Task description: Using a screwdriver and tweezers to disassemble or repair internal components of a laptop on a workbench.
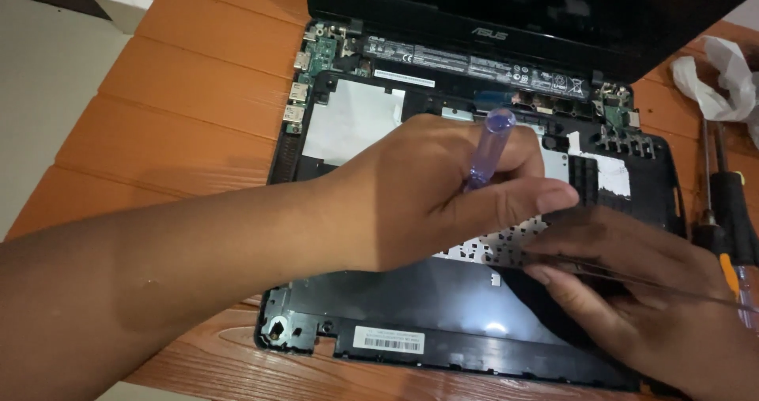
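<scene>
Head view shows an opened black laptop base (474, 306) lying on an orange wooden slatted table (198, 109), its perforated metal plate and green circuit board (320, 53) exposed. Over its middle, the left hand (443, 188) grips a translucent purple-handled screwdriver (490, 144) upright, while the right hand (632, 290) pinches thin metal tweezers (617, 273) at the plate. Spare black-handled screwdrivers (731, 203) lie right, beside crumpled white plastic (727, 77). A slipping tip would likely scratch the board or lose a screw

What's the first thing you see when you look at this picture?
An opened laptop lies mid-table with its insides showing. Over it, the left hand grips a clear purple screwdriver, and the right hand holds a thin metal tool at lower right. More screwdrivers lie on the orange wooden table.
</scene>
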